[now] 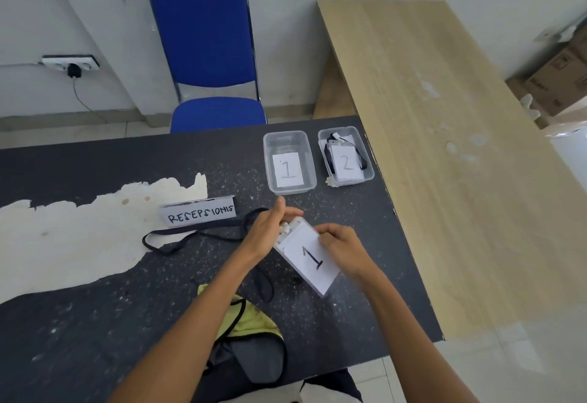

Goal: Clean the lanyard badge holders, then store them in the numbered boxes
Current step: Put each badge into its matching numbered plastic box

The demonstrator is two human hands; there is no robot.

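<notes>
I hold a clear badge holder (309, 258) with a card marked "1" just above the dark table (127, 323). My left hand (270, 231) grips its top end by the white clip. My right hand (341, 248) pinches its right edge. Its black lanyard (190, 237) trails left across the table. Clear box 1 (289, 161) stands beyond my hands, holding only its number card. Box 2 (346, 156) to its right holds a badge holder with a black lanyard. A yellow cloth (254, 320) lies under my left forearm.
A folded sign reading "RESEPSIONIS" (200, 213) stands left of my hands. A blue chair (209, 53) is behind the table. A light wooden tabletop (444, 148) adjoins on the right. The dark table's surface is peeled white on the left (79, 237).
</notes>
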